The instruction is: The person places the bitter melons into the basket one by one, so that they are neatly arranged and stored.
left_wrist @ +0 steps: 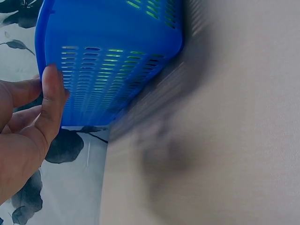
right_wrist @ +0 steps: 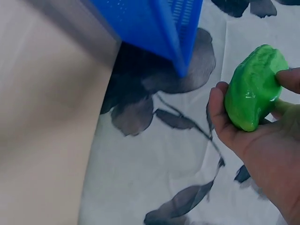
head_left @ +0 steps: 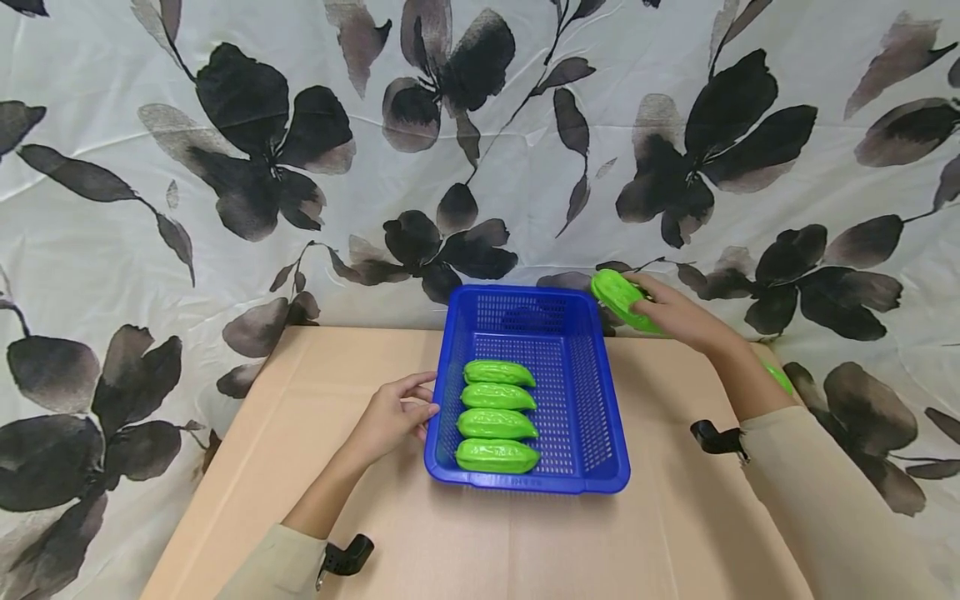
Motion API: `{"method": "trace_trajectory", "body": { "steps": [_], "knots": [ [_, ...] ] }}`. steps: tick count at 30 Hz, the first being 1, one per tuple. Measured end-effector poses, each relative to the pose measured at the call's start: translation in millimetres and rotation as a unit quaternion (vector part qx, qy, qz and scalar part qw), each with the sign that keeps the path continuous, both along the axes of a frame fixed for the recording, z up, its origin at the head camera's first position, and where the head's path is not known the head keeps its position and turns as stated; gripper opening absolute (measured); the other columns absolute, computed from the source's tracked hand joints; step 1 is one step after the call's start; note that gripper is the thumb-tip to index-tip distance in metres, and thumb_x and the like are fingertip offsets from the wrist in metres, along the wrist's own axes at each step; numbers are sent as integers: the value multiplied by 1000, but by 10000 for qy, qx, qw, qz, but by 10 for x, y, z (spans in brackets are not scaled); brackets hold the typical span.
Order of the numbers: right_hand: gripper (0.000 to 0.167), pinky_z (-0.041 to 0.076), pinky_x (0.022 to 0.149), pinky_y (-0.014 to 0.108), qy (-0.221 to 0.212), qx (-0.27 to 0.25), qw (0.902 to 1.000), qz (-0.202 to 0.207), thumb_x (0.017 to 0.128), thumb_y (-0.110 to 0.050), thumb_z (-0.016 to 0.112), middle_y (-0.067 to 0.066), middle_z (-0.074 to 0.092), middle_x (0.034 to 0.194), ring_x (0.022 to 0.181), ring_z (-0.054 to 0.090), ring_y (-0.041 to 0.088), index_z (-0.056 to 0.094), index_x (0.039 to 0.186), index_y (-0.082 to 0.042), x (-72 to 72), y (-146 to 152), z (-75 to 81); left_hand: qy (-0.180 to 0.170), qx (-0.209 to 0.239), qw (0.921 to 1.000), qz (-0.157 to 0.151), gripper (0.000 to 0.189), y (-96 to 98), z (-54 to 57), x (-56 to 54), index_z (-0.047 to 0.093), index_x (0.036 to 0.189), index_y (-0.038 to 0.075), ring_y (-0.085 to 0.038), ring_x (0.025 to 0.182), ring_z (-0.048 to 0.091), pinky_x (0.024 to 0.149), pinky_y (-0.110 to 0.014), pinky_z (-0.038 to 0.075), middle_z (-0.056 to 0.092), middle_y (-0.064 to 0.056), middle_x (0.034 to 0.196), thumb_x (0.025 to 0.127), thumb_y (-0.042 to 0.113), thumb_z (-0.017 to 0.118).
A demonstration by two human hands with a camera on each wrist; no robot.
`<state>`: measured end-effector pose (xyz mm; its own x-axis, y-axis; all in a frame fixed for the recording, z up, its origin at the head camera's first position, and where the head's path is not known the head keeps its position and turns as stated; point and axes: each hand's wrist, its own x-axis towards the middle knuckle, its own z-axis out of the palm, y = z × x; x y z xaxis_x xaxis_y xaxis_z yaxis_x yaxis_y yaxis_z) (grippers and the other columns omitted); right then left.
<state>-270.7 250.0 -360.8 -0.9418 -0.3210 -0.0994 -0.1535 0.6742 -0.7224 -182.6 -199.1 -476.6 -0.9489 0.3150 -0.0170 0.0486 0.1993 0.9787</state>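
A blue plastic basket (head_left: 617, 433) with slotted walls stands on the table. Several shiny green bitter melons (head_left: 498, 456) lie in a column along its left half, their pointed ends toward the right. My left hand (head_left: 392, 415) pinches the basket's left rim; in the left wrist view, thumb and fingers (left_wrist: 52, 89) meet at that edge. Past the basket's far right corner, my right hand (head_left: 678, 315) grips another green bitter melon (head_left: 617, 296), raised above the table. The right wrist view shows this melon (right_wrist: 255, 89) tilted between thumb and fingers, its lumpy skin facing the camera.
Part of one more green object (head_left: 780, 377) shows behind the right forearm, near the table's right edge. The light wooden table (head_left: 480, 542) ends at a white floral cloth (head_left: 555, 192) behind. Each wrist carries a small black camera (head_left: 348, 556).
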Motion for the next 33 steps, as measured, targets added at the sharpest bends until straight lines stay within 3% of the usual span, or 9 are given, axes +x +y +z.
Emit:
{"method": "trace_trajectory", "body": {
  "steps": [7,15,21,26,33],
  "knots": [
    [63,47,93,39,-51,-42,9997,228,105,-12,42,23,41,144,119,45,35,20,164,-6,-140,-269,71,-8,-30,10000,27,56,12,10,-16,49,148,-6,-12,63,67,56,-29,65,66,-26,112,95,-6,66],
    [60,44,107,52,-136,-122,9976,670,105,-10,41,24,39,151,127,44,38,23,162,-2,-305,-552,-48,-2,-43,10000,24,57,42,-2,-41,47,149,-7,-11,62,67,57,-32,65,66,-26,112,95,-7,66],
    [56,45,105,52,-1,142,9962,864,106,-13,41,23,43,147,124,46,37,30,159,-1,-387,-733,-98,1,18,10000,-38,56,40,0,-55,47,148,-9,-11,63,67,58,-38,66,65,-29,113,96,-7,65],
    [55,47,104,52,-54,283,9949,967,105,-14,44,23,48,143,122,49,36,33,157,0,-474,-859,-172,-42,35,10000,-45,56,43,22,-75,46,149,-8,-11,63,66,57,-33,65,65,-28,114,96,-7,65],
    [55,48,105,53,-91,857,9895,1164,103,-14,49,21,51,142,122,50,35,38,155,-2,-591,-1085,-269,-138,-24,9999,46,57,44,50,-102,47,149,-6,-12,63,67,57,-30,65,65,-26,113,95,-8,65]
  ]
}}
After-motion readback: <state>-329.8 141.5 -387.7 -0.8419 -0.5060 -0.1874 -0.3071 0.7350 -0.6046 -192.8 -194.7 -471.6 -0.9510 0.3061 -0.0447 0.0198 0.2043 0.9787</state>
